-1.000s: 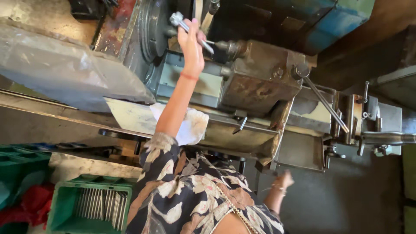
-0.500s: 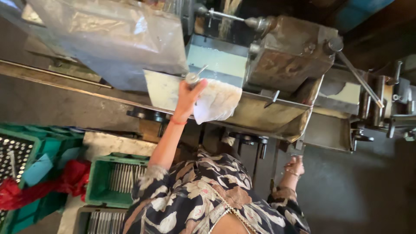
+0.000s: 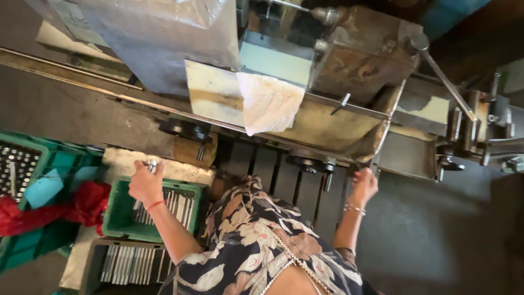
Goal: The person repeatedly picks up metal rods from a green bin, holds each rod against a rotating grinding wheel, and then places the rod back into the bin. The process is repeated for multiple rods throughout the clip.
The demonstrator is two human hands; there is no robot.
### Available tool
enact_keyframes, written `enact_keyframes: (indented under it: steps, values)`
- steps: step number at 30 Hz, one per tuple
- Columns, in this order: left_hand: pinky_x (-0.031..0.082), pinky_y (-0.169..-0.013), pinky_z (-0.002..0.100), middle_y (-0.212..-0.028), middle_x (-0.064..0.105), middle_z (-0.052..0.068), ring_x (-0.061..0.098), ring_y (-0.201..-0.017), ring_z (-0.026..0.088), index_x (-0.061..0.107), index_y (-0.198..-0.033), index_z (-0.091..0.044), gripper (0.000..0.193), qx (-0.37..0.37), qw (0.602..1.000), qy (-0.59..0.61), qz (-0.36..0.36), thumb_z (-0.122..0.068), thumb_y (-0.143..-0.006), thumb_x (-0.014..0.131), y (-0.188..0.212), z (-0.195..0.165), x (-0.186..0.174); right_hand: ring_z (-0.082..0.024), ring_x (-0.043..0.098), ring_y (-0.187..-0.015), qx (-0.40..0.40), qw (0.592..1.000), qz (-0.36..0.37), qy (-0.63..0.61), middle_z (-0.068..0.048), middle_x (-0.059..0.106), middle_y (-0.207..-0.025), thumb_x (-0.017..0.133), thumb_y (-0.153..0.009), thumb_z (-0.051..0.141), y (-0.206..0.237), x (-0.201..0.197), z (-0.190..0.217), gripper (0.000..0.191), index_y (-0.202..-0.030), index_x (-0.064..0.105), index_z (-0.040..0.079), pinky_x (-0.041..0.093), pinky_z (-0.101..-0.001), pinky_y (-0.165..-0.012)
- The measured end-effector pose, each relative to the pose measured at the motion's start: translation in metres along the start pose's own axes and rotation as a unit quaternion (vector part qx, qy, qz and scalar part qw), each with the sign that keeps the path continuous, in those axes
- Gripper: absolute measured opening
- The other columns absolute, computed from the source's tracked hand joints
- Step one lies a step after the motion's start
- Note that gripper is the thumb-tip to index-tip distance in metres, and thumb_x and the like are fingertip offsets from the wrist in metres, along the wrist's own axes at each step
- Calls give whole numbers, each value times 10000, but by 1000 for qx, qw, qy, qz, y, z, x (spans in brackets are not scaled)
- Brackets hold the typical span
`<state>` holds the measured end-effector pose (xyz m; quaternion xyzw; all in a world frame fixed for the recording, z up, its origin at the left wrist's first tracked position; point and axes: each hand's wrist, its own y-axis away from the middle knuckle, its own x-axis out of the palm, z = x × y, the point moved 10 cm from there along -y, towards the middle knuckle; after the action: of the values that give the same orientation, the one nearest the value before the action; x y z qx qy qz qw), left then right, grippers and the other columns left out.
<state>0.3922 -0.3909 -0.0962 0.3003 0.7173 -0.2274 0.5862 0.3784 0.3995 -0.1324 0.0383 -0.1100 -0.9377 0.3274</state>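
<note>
— Metal piece (image 3: 152, 163), where is it?
— In my left hand (image 3: 144, 183), fingers closed around it, above the green crate (image 3: 117, 218) of rods.
— Your right hand (image 3: 364, 186)?
— It grips the machine's handle (image 3: 375, 163).

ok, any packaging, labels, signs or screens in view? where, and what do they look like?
Plastic bag: top left, draped over the machine, clear-grey, crinkled.
Green crate: under the left hand, rectangular, holding metal rods.
Teal crate: far left, with red cloth beside it.
No labels, signs or screens seen.
</note>
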Motion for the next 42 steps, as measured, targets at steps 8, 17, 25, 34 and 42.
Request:
enact_keyframes:
  steps: [8, 17, 25, 34, 42]
  values:
    - [522, -603, 275, -704, 683, -32, 619, -643, 86, 680, -785, -63, 294, 206, 822, 523, 95, -289, -855, 855, 125, -229, 17, -68, 460, -596, -43, 902, 429, 36, 13, 538, -695, 528, -1101, 291, 132, 148, 4, 323, -1000, 663, 15, 361, -228, -540]
    - [324, -500, 274, -595, 409, -44, 348, -595, 39, 455, -646, -69, 488, 270, 698, 646, 150, -209, -878, 861, 249, -321, -20, -55, 265, -485, 64, 868, 479, -114, 68, 322, -612, 465, -1135, 347, 193, 149, 34, 365, -952, 566, 49, 281, -255, -476]
    - [373, -476, 296, -542, 491, 10, 445, -499, 104, 455, -634, -92, 518, 379, 718, 582, -50, -307, -804, 894, 278, -255, -89, -54, 265, -430, 126, 852, 504, -60, 70, 317, -586, 482, -1103, 350, 245, 139, 22, 315, -970, 574, 79, 279, -260, -427]
    - [331, -519, 267, -619, 478, -25, 408, -552, 81, 474, -663, -124, 469, 196, 695, 688, -79, -281, -899, 848, 272, -158, -51, -15, 325, -499, -21, 852, 523, -8, 95, 392, -634, 529, -1099, 313, 327, 145, 39, 320, -1177, 689, 48, 288, -215, -463]
    - [270, -507, 230, -674, 447, -98, 369, -603, 16, 484, -711, -124, 414, 22, 585, 802, 121, -213, -976, 789, 248, -76, -12, -34, 470, -572, -119, 839, 531, -20, 37, 570, -716, 751, -1001, 209, 427, 175, 32, 247, -1143, 725, 8, 365, -226, -513]
